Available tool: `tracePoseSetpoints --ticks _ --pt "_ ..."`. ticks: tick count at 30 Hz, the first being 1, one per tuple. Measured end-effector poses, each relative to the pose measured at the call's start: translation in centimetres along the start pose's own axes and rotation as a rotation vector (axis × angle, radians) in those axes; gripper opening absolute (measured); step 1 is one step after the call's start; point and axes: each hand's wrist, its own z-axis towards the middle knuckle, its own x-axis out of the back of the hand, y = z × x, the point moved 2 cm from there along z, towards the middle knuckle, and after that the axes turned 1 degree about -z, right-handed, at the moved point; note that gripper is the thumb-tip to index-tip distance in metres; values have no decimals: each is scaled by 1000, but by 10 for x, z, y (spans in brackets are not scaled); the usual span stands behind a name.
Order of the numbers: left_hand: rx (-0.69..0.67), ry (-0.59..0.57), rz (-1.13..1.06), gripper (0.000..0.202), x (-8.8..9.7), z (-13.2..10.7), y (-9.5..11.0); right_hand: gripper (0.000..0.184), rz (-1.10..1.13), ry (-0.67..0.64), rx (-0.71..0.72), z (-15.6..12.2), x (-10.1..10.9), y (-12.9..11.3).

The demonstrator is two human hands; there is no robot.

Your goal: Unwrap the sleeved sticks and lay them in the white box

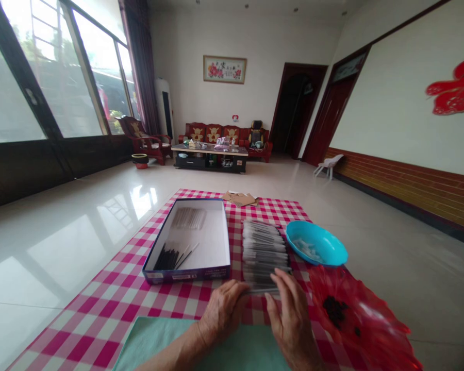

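Note:
My left hand [225,309] pinches one end of a thin grey pen-like stick [257,291], held level just in front of a row of similar sticks [263,247]. At the stick's other end is my right hand [292,314], thumb and fingers apart, fingertips by the near edge of the row. Many sticks in the row are dark with pale, clear ends, laid side by side. Left of them stands a shallow box [212,234] holding black thin rods [166,258] and a bundle of clear tubes [189,218]. Motion blurs fine detail.
A blue bowl [334,247] with small clear pieces and a red petal-shaped dish [365,304] with small black pieces are on the right. A green cloth [150,335] lies in front on the checked tablecloth [88,330]. Brown cardboard scraps [240,199] lie at the far edge.

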Motion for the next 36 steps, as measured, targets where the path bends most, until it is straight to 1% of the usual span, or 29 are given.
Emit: tracePoseSetpoints --ticks 2,3,6,8,11,14,16,18,20,21,23,26,32,36 --pt "4 43 -36 19 3 0 -4 39 110 44 -180 -1 1 7" --pt "9 53 -43 18 5 -1 -5 38 188 41 -280 -2 1 10" --pt "12 70 -14 18 13 0 -4 37 489 -24 -615 -5 0 15" --pt "-7 78 64 17 18 2 -1 38 693 -45 -807 -5 1 15" --pt "-72 83 264 17 23 6 8 38 934 -15 -986 -4 2 13" --pt "-109 86 442 22 22 6 18 34 1078 -31 -1092 -4 0 9" --pt "-109 55 500 27 17 3 25 30 1112 -93 -1109 -6 -3 4" --pt "-101 -13 505 28 9 0 30 27 1107 -178 -1073 -7 -6 -5" --pt "-74 -74 471 20 1 -3 33 27 1060 -255 -1000 -6 -6 -14" --pt "-53 -86 451 14 -2 -4 33 29 1023 -279 -963 -5 -6 -18" --pt "-14 -78 424 8 -6 -7 31 33 940 -301 -903 -2 -5 -24" --pt "2 -77 420 9 -9 -8 24 36 863 -314 -868 2 -3 -26" --pt "-53 -167 367 12 -4 -5 15 33 883 -355 -845 -1 -7 -18" --pt "-40 -213 323 11 -1 -2 12 29 885 -368 -831 -6 -11 -10"
